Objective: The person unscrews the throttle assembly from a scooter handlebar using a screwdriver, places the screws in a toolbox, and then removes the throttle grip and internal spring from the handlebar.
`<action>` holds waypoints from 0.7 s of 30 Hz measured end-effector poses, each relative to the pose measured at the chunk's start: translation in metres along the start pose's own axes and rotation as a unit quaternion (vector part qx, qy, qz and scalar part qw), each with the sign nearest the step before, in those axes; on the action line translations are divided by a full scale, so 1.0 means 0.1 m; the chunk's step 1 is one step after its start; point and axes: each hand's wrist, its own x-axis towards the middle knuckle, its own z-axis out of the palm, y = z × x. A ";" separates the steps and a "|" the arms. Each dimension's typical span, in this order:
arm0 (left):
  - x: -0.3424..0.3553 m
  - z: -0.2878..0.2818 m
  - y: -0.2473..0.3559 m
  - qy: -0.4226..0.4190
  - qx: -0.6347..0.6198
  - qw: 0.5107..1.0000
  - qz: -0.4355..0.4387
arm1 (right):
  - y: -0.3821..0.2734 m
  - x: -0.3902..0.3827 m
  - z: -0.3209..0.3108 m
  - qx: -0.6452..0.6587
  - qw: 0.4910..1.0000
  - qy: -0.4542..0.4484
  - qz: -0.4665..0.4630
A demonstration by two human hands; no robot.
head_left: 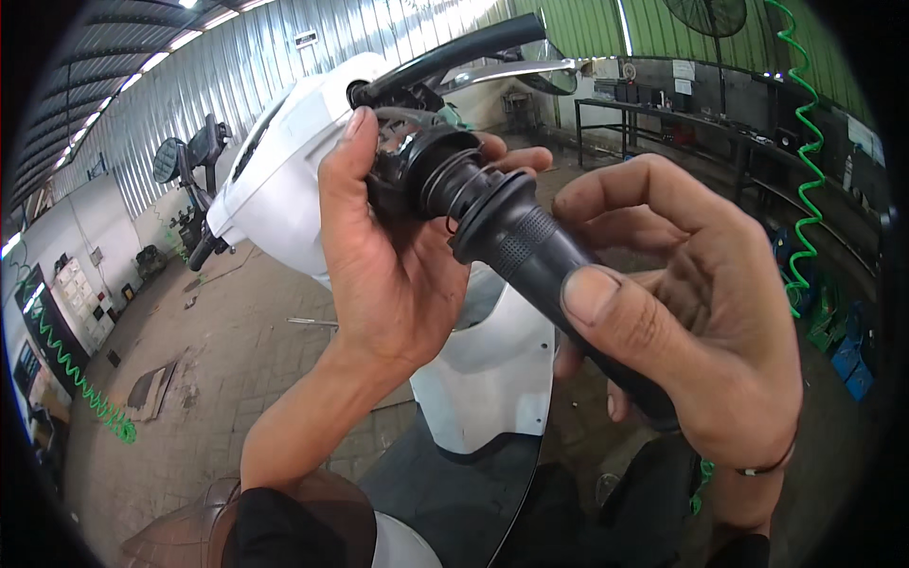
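A black rubber handlebar grip (544, 254) slants from the middle of the view down to the right, with a flange at its inner end. My right hand (715, 293) is closed around its outer part, the thumb pressed on top. At the inner end, a ribbed metal section shows between the flange and a dark housing (409, 163). My left hand (393, 270) cups that housing from below, thumb up along its left side and fingertips showing beyond it. The white front cover (298, 175) of a scooter adjoins the housing. Above, a long black bar (464, 55) sticks out.
Below lie the scooter's white inner panel (488, 379) and dark floorboard (426, 502), with a brown seat (180, 540) at lower left. A workbench (653, 114) stands against the far wall. Coiled green hoses (808, 180) hang at the right; blue and green bins (852, 364) sit below.
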 end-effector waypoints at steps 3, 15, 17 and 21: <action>-0.01 0.08 0.01 0.005 -0.002 1.000 -0.008 | -0.14 -0.06 0.11 -0.063 0.998 0.032 -0.007; -0.03 0.03 -0.06 -0.001 0.030 0.999 0.023 | 0.03 -0.07 -0.01 -0.151 0.985 0.061 -0.058; -0.02 0.04 -0.07 -0.005 0.027 0.999 0.023 | -0.01 -0.07 -0.02 -0.151 0.986 0.059 -0.030; -0.03 0.04 -0.07 0.002 0.061 0.998 0.034 | 0.01 -0.05 -0.01 -0.137 0.988 0.067 -0.017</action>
